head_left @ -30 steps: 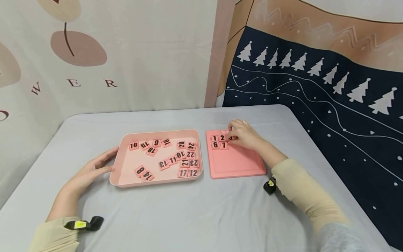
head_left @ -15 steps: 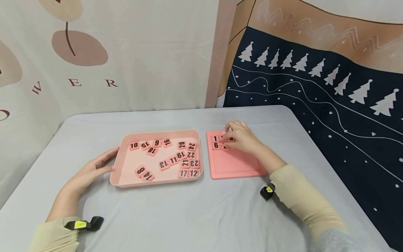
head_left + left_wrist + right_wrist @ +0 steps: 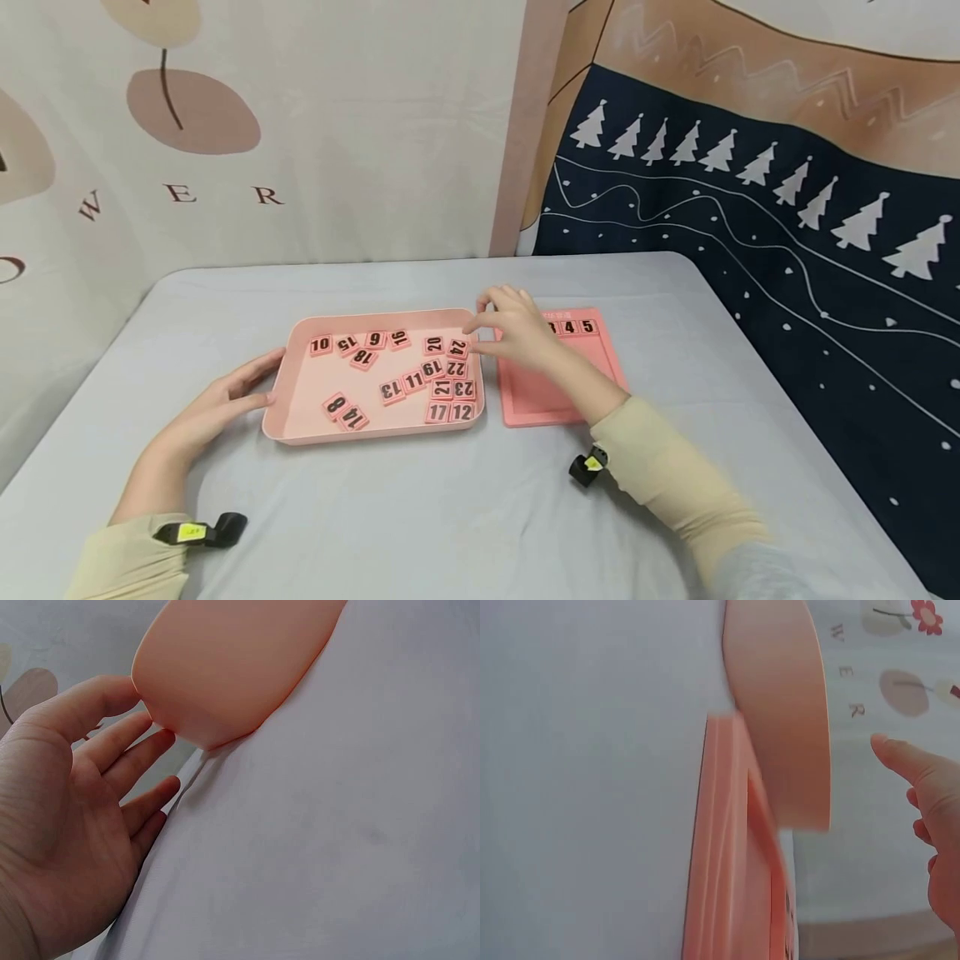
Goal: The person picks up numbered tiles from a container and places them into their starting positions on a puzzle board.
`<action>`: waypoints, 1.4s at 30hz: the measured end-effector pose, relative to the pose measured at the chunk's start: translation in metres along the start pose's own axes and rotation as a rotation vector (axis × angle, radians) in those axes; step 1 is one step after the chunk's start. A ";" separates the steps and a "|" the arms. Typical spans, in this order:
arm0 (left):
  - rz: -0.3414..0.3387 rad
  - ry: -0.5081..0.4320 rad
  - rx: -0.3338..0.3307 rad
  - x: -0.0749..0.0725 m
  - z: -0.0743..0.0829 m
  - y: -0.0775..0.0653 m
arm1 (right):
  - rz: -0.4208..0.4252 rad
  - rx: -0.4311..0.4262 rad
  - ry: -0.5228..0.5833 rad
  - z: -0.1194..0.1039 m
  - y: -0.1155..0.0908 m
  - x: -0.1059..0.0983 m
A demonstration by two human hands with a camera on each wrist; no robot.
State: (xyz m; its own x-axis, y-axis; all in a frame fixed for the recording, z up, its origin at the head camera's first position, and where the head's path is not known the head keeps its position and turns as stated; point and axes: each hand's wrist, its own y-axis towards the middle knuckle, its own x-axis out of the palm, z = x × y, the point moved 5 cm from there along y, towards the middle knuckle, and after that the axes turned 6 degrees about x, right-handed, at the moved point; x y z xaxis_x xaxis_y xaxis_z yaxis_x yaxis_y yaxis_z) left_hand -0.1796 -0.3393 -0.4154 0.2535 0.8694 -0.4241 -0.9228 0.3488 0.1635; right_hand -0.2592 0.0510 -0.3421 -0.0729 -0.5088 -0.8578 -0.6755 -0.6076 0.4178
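Note:
My left hand (image 3: 217, 412) rests its relaxed fingers against the left end of a pink tray (image 3: 279, 410). In the left wrist view, the thumb and fingertips touch the tray's outer wall (image 3: 217, 667). Inside lie loose number tiles, among them the 24 tile (image 3: 457, 348) and the 8 tile (image 3: 335, 405). Over the tray's right rim hovers my right hand (image 3: 517, 329), thumb and fingers apart, with nothing seen between them. It partly covers a pink number board (image 3: 536, 392), where the 4 tile (image 3: 569, 327) and 5 tile (image 3: 588, 327) show in the top row.
A pale cloth (image 3: 420, 517) covers the table under the tray and board. Behind the table hang a cream curtain (image 3: 375, 142) and a dark blue cloth printed with white trees (image 3: 750, 225).
My right hand has moved left from the board to above the tray's right edge, uncovering the 4 and 5 tiles. My left hand keeps its place at the tray.

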 end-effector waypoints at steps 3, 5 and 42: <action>-0.007 -0.002 0.005 0.001 0.001 0.001 | -0.027 0.019 0.012 -0.011 0.007 0.009; -0.009 -0.005 0.011 0.001 0.001 0.002 | -0.048 0.039 0.033 -0.017 0.011 0.014; -0.019 -0.006 0.070 0.002 0.000 0.002 | -0.345 -0.054 0.002 -0.108 0.064 0.102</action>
State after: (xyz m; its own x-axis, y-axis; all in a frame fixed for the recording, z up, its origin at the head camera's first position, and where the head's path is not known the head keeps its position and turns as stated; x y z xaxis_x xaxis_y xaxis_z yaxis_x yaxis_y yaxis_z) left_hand -0.1812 -0.3370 -0.4155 0.2725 0.8644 -0.4225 -0.8952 0.3887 0.2179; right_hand -0.2305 -0.1062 -0.3703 0.1547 -0.2689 -0.9507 -0.6203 -0.7754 0.1184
